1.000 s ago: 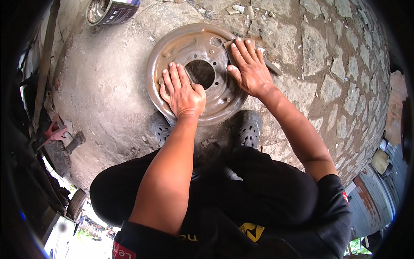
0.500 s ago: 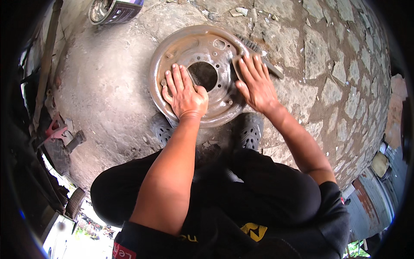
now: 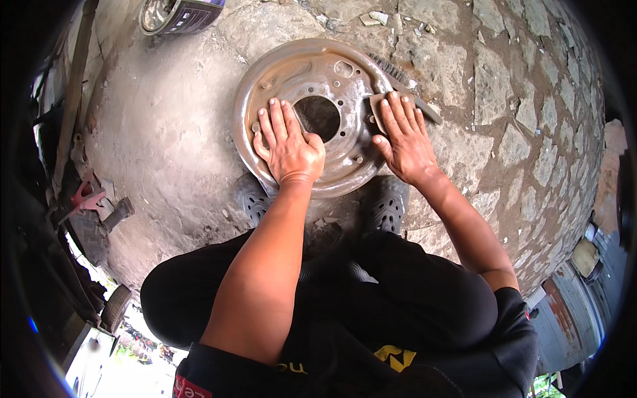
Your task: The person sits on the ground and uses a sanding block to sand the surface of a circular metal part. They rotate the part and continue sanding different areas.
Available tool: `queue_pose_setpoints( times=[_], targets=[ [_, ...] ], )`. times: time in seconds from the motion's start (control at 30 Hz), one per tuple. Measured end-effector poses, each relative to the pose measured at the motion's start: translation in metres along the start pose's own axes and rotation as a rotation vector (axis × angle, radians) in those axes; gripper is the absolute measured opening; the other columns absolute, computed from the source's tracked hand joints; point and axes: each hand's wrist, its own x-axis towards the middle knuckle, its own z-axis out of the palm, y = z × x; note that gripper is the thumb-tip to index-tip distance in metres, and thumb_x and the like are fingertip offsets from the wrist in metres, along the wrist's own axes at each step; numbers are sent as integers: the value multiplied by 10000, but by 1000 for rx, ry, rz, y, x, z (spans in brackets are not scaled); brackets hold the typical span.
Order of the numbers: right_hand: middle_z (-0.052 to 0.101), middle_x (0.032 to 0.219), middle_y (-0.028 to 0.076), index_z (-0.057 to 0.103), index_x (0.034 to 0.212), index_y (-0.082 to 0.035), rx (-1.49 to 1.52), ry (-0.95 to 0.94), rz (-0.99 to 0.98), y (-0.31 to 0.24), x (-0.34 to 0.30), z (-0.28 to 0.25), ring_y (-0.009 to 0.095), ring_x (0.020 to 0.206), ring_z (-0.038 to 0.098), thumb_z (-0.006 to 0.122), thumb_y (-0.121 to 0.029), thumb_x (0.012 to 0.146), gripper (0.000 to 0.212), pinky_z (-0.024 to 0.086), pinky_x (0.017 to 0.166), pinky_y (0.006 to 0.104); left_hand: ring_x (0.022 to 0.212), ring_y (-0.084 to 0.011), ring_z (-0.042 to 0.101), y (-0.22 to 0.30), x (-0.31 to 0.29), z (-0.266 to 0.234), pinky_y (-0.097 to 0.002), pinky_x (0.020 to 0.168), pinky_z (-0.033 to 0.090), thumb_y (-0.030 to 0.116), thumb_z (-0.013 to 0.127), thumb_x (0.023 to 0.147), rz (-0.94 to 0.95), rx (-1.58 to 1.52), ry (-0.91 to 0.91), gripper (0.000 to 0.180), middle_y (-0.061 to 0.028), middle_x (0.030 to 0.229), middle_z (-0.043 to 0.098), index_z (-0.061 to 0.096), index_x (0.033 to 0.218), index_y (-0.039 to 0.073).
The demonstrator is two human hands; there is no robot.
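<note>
A round, rusty metal plate (image 3: 312, 73) with a central hole and small bolt holes lies flat on the stone ground in front of my feet. My left hand (image 3: 286, 142) rests flat on it, fingers spread, just left of the hole. My right hand (image 3: 405, 136) presses a small brown abrasive pad (image 3: 378, 103) against the plate's right rim, and its fingers cover most of the pad.
A wire brush (image 3: 401, 79) lies on the ground just behind the plate's right edge. A box holding a round part (image 3: 179, 13) sits at the far left. My dark perforated shoes (image 3: 388, 202) touch the plate's near edge. A red tool (image 3: 86, 192) lies at the left.
My right hand has slid with the pad from the plate's upper right down along the right rim toward me. My left hand has stayed flat on the plate.
</note>
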Motion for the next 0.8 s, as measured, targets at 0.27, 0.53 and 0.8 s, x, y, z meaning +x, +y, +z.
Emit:
queue_pose_setpoints(
  times=[0.27, 0.53, 0.8],
  targets=[
    [450, 1554, 106, 523, 1452, -139, 28, 43, -53, 6, 4, -27, 295, 1454, 397, 619, -278, 972, 509, 323, 1183, 466, 1548, -277, 163, -4, -1, 2, -496, 1194, 114, 286, 475, 829, 3, -38, 3, 790, -104, 1674, 224, 319, 1569, 56],
    [651, 1305, 171, 675, 1260, -67, 131, 323, 176, 18, 13, -53, 351, 1020, 713, 618, -137, 938, 334, 591, 882, 413, 1553, -288, 132, -1, -1, 3, -517, 1200, 99, 301, 471, 852, -8, 15, -25, 787, -102, 1682, 194, 297, 1576, 46],
    [462, 1510, 211, 497, 1448, -73, 290, 122, 67, 3, -6, -14, 383, 1304, 532, 655, -331, 955, 579, 426, 1086, 464, 1558, -358, 38, 34, 1, -1, -574, 1218, 33, 400, 482, 898, -181, -10, -63, 845, -164, 1685, 114, 219, 1578, -26]
  ],
)
